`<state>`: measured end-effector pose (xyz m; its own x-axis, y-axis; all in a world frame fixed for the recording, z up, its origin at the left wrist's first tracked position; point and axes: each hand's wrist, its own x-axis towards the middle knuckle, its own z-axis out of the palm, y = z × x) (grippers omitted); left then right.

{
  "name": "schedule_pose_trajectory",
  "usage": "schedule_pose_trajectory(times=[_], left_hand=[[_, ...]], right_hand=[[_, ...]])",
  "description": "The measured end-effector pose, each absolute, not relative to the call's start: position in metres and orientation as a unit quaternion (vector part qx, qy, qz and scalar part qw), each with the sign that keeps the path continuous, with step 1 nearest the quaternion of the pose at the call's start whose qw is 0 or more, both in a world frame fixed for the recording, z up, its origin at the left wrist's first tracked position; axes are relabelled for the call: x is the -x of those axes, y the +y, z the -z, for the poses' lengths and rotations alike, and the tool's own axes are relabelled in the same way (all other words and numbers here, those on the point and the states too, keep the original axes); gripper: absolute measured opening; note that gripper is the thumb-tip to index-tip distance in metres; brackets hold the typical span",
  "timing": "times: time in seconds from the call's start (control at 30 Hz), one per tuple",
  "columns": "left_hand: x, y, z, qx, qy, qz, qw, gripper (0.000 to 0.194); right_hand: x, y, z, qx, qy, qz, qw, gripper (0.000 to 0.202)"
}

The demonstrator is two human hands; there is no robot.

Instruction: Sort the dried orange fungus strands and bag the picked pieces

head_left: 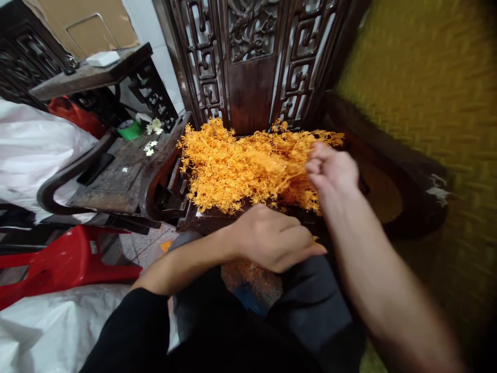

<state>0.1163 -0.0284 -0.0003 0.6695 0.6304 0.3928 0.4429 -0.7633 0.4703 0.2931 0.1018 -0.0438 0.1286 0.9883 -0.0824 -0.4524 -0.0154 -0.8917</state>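
A big heap of thin orange plastic sprigs [229, 171] covers the seat of a dark carved wooden chair [252, 93]. At the heap's right end, my right hand [334, 168] is closed in a pinch on orange sprigs, slightly blurred. My left hand [274, 238] is curled over my lap, below the front edge of the seat, back of the hand up. A small bit of orange shows by its fingertips, but most of what it may hold is hidden.
Left of the chair stands a wooden side table [112, 181] with green tape [130, 129] and small white pieces. A red plastic stool [70, 259] and white sacks [50, 331] lie at the left. Yellow woven material [435, 93] fills the right side.
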Motion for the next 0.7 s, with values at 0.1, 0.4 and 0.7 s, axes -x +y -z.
schedule_pose_trajectory(times=[0.1, 0.4, 0.7], left_hand=[[-0.117, -0.021, 0.002, -0.814, 0.347, -0.342, 0.315, 0.036], [-0.085, 0.021, 0.006, -0.417, 0.281, -0.501, 0.704, 0.02], [-0.081, 0.035, 0.025, -0.596, 0.461, -0.441, 0.488, 0.027]], right_hand=[[-0.31, 0.103, 0.045, 0.414, -0.301, -0.552, 0.658, 0.029], [-0.275, 0.047, 0.021, 0.318, -0.367, -0.606, 0.63, 0.024], [-0.277, 0.04, 0.007, 0.197, -0.397, -0.599, 0.667, 0.015]])
